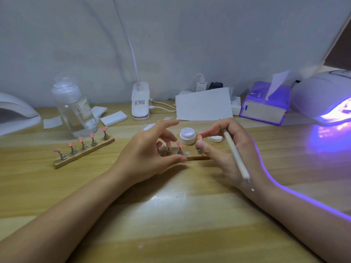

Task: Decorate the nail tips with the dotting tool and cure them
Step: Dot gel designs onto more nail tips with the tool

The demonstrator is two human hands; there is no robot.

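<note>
A wooden nail-tip stand (197,158) lies at the table's middle with pink tips (179,144) on metal holders. My left hand (150,154) curves over its left end, thumb against the front edge, fingers loosely bent. My right hand (228,149) holds the white dotting tool (235,154) tucked along the palm, while its thumb and forefinger pinch a pink dotted nail tip (199,138) over the stand's right end. An open white gel jar (187,136) stands just behind, its lid (215,138) to the right. A second stand (83,150) with several pink tips lies at the left.
A curing lamp (326,97) glows violet at the far right, and another white lamp (15,111) sits at the far left. A clear pump bottle (76,109), white pads (114,118), a clip lamp base (140,103), paper (204,105) and a tissue box (266,105) line the back.
</note>
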